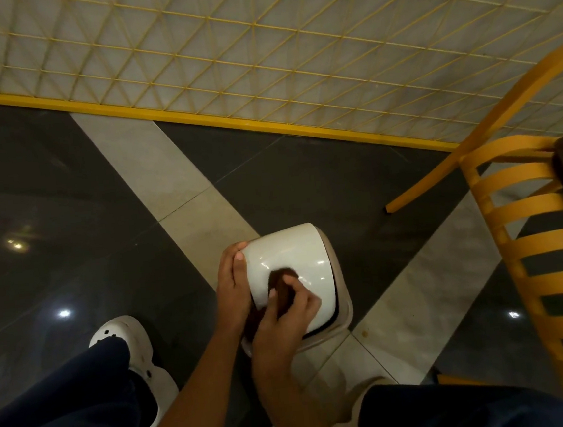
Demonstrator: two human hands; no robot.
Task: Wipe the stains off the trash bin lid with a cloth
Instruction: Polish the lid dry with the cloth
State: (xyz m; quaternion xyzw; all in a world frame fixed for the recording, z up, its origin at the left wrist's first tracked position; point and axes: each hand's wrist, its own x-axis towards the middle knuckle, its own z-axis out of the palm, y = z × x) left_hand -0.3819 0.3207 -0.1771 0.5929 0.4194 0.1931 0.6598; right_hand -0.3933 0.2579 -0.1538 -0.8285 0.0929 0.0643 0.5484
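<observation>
The trash bin lid (286, 247), glossy, white and domed, is seated on its bin on the tiled floor (46, 174). It is judged light, stiff and slippery. Its left edge is gripped by the curled left hand (233, 283). A soft dark cloth (281, 284) is pinched and pressed onto it by the right hand (283, 320). A yellow chair (529, 230) stands near on the right and a mesh fence (257, 43) behind. Neither is judged an obstruction.
</observation>
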